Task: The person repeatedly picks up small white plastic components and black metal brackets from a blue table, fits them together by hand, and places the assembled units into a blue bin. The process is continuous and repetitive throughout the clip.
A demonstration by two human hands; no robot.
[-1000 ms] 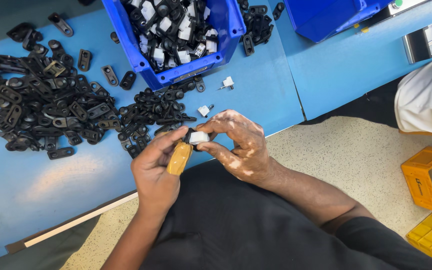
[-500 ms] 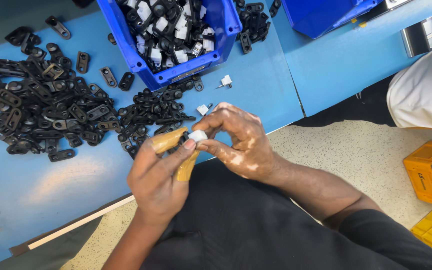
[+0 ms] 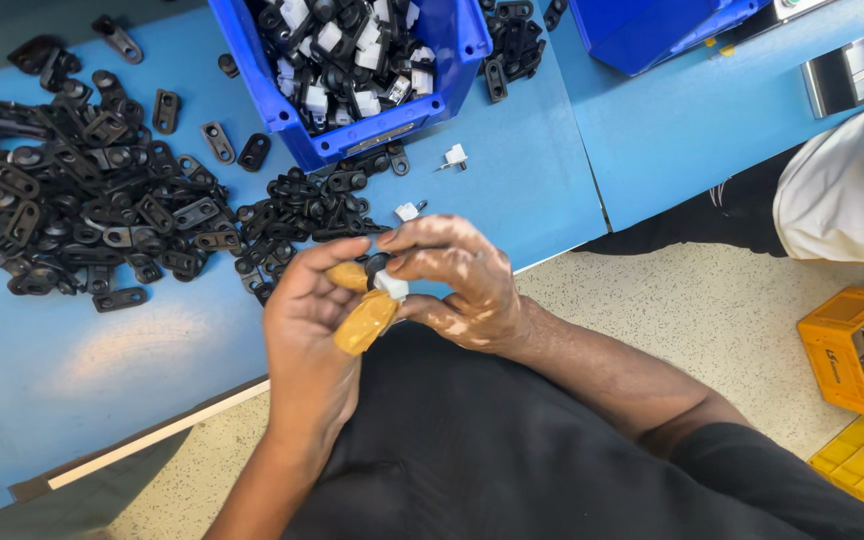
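left hand + right hand | small black-and-white part, mostly hidden

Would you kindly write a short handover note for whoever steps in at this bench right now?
Left hand: wears yellow finger covers and pinches a small piece together with the right.
Right hand: fingertips on the same small white and black piece, held above the table edge.
Things: loose black clips heaped on the blue table; blue bin holds black-and-white pieces; two white bits lie near the bin.
Done: many pieces already in the bin.
Left: the heap of black clips remains outside it.
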